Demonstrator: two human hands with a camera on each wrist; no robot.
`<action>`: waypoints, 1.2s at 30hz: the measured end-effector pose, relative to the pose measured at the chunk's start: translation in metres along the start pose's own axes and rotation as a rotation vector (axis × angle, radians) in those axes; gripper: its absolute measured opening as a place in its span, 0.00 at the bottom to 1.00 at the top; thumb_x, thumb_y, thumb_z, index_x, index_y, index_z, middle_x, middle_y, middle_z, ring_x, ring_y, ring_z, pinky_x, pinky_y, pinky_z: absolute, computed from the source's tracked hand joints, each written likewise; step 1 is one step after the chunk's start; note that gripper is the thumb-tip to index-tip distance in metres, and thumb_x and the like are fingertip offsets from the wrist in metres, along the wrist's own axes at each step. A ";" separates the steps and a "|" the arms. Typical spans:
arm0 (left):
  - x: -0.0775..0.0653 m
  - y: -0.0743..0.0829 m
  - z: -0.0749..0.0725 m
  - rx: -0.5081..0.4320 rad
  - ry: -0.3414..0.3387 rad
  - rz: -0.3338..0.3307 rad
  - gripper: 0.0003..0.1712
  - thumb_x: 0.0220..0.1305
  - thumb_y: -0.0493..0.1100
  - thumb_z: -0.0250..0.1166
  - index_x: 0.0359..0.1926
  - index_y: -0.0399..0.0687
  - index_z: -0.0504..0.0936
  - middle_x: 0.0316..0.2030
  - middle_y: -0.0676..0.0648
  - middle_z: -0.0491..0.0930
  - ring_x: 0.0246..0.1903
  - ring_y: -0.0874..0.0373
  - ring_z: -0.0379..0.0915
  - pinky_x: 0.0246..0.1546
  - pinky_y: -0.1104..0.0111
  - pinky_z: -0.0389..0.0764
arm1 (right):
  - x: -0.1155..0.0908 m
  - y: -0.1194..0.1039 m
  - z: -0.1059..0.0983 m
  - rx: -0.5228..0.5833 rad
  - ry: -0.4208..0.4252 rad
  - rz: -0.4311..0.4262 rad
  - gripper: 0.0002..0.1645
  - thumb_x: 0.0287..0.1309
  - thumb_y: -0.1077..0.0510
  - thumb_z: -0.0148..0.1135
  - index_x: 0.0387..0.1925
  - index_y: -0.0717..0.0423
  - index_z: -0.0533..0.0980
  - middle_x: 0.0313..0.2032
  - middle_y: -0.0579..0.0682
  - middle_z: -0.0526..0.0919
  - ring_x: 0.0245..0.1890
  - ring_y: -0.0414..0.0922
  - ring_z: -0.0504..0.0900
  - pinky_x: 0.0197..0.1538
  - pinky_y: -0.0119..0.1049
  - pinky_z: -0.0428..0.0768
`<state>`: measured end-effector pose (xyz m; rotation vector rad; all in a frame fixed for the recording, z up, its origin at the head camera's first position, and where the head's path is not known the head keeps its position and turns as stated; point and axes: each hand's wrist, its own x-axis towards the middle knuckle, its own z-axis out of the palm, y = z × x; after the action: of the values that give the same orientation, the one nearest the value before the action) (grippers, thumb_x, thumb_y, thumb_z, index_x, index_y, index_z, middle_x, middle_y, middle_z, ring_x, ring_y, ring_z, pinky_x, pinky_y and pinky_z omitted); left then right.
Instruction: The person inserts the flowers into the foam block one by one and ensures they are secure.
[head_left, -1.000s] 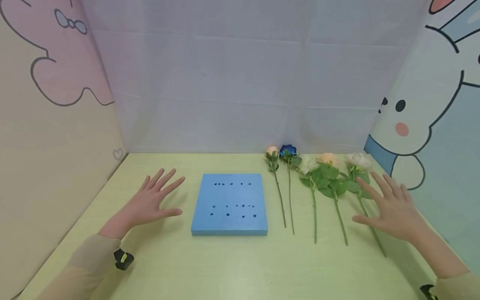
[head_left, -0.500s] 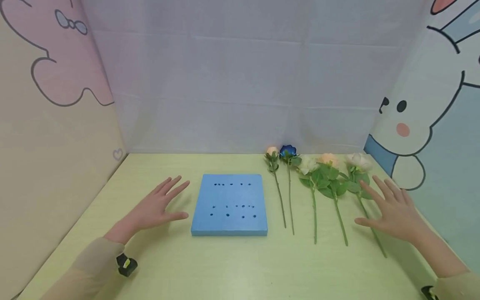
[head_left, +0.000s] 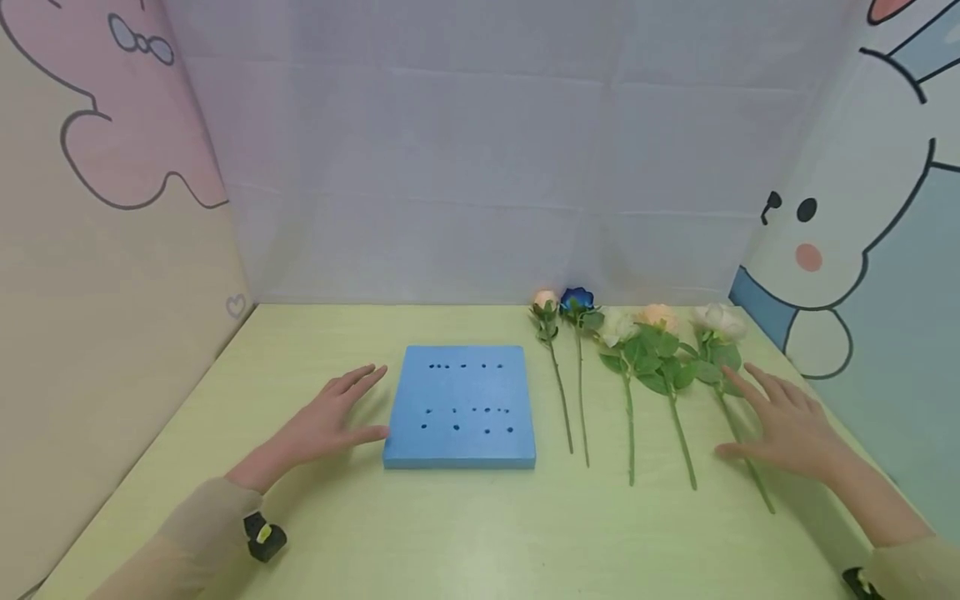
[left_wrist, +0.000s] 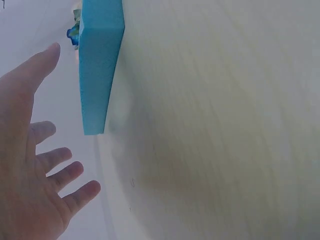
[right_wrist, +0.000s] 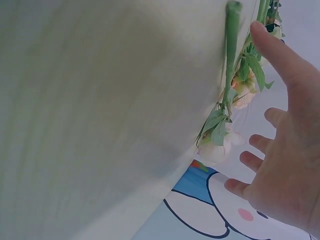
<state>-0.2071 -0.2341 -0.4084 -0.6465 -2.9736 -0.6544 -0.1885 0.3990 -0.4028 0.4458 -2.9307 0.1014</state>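
A blue foam block (head_left: 459,392) with rows of small holes in its top lies flat on the table. Just left of it my left hand (head_left: 322,421) hovers with fingers spread, holding nothing; in the left wrist view the block's side (left_wrist: 100,65) stands apart from the thumb. Over the stem of the rightmost white flower (head_left: 718,323) hangs my right hand (head_left: 787,429), also spread and holding nothing. Leftward of that flower lie a peach flower (head_left: 658,319), a cream flower (head_left: 618,327), a blue rose (head_left: 577,300) and a small peach rosebud (head_left: 545,300), stems toward me.
The pale yellow-green table (head_left: 480,533) ends at a white cloth backdrop (head_left: 480,167). Cartoon-printed walls (head_left: 911,333) rise on both sides. A black band (head_left: 264,537) sits on my left wrist.
My left hand has moved right, closer to the blue foam block, and its fingers have drawn nearer together. My right hand has shifted slightly lower. The flowers and block have stayed in place.
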 end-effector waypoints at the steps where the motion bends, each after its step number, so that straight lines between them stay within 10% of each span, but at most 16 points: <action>1: 0.001 0.001 0.001 -0.011 0.001 -0.004 0.54 0.57 0.69 0.66 0.77 0.55 0.56 0.75 0.38 0.56 0.71 0.34 0.56 0.62 0.35 0.67 | 0.000 0.000 0.000 0.007 -0.021 0.009 0.76 0.39 0.30 0.75 0.79 0.42 0.38 0.71 0.71 0.55 0.61 0.76 0.61 0.50 0.78 0.64; 11: 0.001 0.002 0.014 -0.148 -0.010 -0.007 0.55 0.55 0.62 0.72 0.75 0.44 0.58 0.69 0.35 0.63 0.62 0.39 0.70 0.56 0.49 0.79 | 0.004 0.009 0.005 0.153 -0.157 0.072 0.75 0.37 0.31 0.77 0.75 0.65 0.49 0.63 0.80 0.60 0.57 0.78 0.62 0.50 0.77 0.66; 21: 0.006 0.008 0.021 -0.301 -0.054 -0.062 0.53 0.57 0.55 0.73 0.74 0.37 0.58 0.67 0.34 0.67 0.54 0.44 0.77 0.47 0.62 0.85 | 0.005 0.018 0.008 0.254 -0.207 0.074 0.54 0.41 0.44 0.79 0.59 0.78 0.68 0.47 0.73 0.75 0.43 0.61 0.77 0.40 0.48 0.79; 36: 0.010 0.012 0.031 -0.374 -0.073 -0.152 0.57 0.53 0.55 0.76 0.75 0.38 0.56 0.66 0.36 0.69 0.51 0.50 0.77 0.46 0.64 0.84 | 0.016 0.010 0.000 0.375 -0.341 0.092 0.49 0.48 0.54 0.76 0.59 0.85 0.62 0.45 0.78 0.77 0.41 0.66 0.82 0.42 0.53 0.84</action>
<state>-0.2093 -0.2080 -0.4314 -0.4674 -3.0115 -1.2436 -0.2067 0.4039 -0.3999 0.4129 -3.2722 0.6568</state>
